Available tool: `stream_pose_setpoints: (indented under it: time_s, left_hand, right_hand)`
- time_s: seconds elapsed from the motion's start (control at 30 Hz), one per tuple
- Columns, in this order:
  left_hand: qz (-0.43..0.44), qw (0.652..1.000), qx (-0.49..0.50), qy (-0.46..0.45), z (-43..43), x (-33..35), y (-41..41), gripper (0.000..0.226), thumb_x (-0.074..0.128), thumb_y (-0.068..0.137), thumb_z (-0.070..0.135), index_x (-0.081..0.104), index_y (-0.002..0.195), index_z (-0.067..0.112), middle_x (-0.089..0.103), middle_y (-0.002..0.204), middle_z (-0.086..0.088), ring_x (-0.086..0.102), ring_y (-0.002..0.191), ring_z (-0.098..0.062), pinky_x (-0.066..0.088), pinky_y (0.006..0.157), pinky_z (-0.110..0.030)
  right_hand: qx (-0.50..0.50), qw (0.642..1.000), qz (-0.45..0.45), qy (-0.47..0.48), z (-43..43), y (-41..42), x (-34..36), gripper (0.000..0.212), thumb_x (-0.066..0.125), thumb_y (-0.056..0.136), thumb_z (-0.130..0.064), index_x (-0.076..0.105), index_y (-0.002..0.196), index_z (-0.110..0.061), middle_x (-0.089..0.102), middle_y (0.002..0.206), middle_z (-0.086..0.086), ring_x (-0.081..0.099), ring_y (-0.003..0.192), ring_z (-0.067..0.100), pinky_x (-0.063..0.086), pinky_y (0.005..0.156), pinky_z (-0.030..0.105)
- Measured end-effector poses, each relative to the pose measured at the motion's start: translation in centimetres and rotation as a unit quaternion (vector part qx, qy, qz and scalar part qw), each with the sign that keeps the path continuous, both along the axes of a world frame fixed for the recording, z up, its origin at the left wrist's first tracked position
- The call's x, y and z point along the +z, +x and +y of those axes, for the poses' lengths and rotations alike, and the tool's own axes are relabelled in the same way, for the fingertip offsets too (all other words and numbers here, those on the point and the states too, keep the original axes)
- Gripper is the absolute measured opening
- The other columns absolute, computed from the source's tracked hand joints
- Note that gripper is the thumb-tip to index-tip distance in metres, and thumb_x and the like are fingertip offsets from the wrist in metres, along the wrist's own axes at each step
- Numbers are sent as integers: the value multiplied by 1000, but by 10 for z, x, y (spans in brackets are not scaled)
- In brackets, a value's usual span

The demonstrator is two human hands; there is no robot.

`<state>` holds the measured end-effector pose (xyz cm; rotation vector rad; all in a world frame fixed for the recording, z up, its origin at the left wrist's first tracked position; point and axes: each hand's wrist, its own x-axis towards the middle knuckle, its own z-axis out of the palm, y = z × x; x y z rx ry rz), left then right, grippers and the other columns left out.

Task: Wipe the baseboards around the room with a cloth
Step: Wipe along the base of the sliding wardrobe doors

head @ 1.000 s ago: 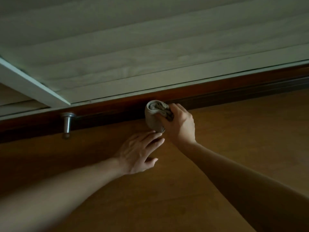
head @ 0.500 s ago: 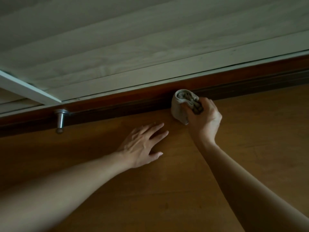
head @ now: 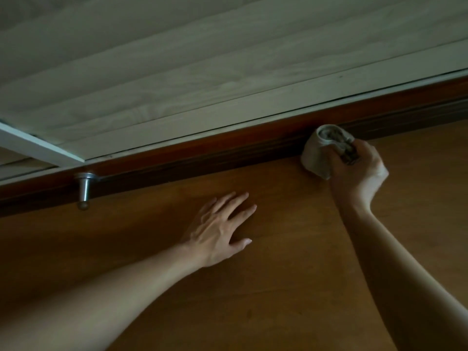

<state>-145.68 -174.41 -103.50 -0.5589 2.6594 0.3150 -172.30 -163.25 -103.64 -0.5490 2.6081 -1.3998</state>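
Observation:
A dark red-brown wooden baseboard (head: 228,145) runs slantwise across the view, between the pale panelled wall and the brown wooden floor. My right hand (head: 357,171) grips a bunched pale grey cloth (head: 319,153) and holds it against the baseboard at the right. My left hand (head: 220,229) lies flat on the floor with its fingers spread, a little below the baseboard and left of the cloth.
A metal door stop (head: 84,190) sticks out from the baseboard at the left. A white door edge (head: 38,148) meets the wall above it. The brown wooden floor (head: 278,287) fills the lower part of the view.
My right hand has slid the cloth to the right along the baseboard, away from the door stop. My left hand has stayed flat on the floor.

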Motion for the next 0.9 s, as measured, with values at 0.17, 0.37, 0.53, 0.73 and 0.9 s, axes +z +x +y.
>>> stream_pose_setpoints:
  time_s: [0.17,0.37,0.53,0.73,0.9]
  left_hand:
    - [15,1000,-26,-7,-11,-6,0,77,36,96,68,1,159,43,-14,168,10,-11,154,-14,-6,121,-40]
    - [40,999,-26,-12,-15,-10,-9,82,15,85,75,11,159,41,-2,169,8,-3,155,-16,0,121,-40]
    - [42,998,-40,-14,-15,-13,-6,81,16,86,74,11,159,40,0,169,7,-1,155,-16,5,122,-42]
    - [48,998,-46,-8,-13,-13,2,80,18,87,73,13,159,40,1,169,7,-1,155,-16,1,120,-40]
    - [40,998,-48,-8,-14,-9,9,81,13,86,74,9,160,40,-4,169,8,-3,155,-15,-2,118,-38]
  right_hand:
    - [-78,997,3,1,11,-22,-2,33,75,85,-28,68,114,-14,67,108,0,62,99,15,49,87,25]
    - [-47,999,-5,27,8,-9,0,28,74,87,-24,67,110,-12,63,105,-3,56,95,9,36,73,2]
    - [-121,992,-25,10,16,-19,4,27,73,88,-26,67,112,-15,61,104,-7,57,97,7,43,84,12]
    - [-65,997,-6,35,7,-3,0,16,74,86,-22,66,97,-13,59,95,-4,53,86,9,34,66,3]
    - [-126,991,-24,21,7,2,5,13,72,85,-23,61,92,-19,61,98,-1,54,86,11,37,72,15]
